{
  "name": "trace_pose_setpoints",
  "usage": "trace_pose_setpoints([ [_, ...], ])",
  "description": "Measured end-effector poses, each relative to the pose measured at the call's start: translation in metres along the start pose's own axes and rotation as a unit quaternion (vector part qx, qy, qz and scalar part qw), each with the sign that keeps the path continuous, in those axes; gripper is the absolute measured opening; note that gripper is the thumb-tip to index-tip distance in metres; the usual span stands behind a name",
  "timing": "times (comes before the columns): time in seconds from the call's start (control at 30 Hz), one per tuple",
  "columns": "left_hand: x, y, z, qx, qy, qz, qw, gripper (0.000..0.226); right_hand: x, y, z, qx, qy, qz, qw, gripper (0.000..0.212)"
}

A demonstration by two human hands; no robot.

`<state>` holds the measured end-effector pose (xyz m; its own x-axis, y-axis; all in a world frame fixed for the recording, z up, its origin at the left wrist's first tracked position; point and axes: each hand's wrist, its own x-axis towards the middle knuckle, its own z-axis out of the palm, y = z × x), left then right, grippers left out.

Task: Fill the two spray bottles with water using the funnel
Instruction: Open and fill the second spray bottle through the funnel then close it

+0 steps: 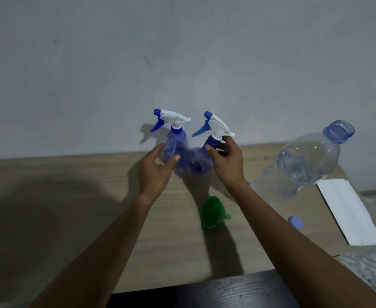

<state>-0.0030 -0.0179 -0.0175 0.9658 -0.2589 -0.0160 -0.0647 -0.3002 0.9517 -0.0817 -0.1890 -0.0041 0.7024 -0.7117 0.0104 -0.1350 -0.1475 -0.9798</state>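
Head view: at the table's (71, 196) far edge, the right hand (227, 161) pinches the collar of the tilted right spray bottle (213, 141), apparently to unscrew its sprayer, while the left hand (156, 170), fingers spread, steadies the left spray bottle (175, 138); the funnel (211, 213) lies unused nearer.

Right hand (227, 162) gripping spray bottle (217, 126), green funnel (211, 213)

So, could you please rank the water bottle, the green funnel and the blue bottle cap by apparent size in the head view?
1. water bottle
2. green funnel
3. blue bottle cap
The gaps are clear, so nearness to the camera does not blur this order.
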Motion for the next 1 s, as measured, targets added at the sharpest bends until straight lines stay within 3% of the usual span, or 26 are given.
trace_pose_setpoints([
  [0.13, -0.048, -0.003, -0.026, -0.047, -0.053, 0.001, 0.998, 0.033, -0.044, -0.014, -0.005, 0.034, -0.126, 0.012, 0.991, 0.034],
  [0.3, -0.107, -0.03, -0.047, -0.006, -0.131, -0.029, 0.991, 0.035, -0.099, 0.001, -0.001, -0.021, -0.239, -0.021, 0.97, 0.034],
  [0.6, -0.155, -0.05, -0.05, 0.031, -0.146, -0.013, 0.989, 0.055, -0.145, 0.02, -0.002, -0.047, -0.24, -0.062, 0.968, 0.039],
  [1.0, -0.158, -0.051, -0.052, 0.031, -0.154, -0.018, 0.987, 0.055, -0.145, 0.021, -0.008, -0.044, -0.262, -0.066, 0.962, 0.029],
])
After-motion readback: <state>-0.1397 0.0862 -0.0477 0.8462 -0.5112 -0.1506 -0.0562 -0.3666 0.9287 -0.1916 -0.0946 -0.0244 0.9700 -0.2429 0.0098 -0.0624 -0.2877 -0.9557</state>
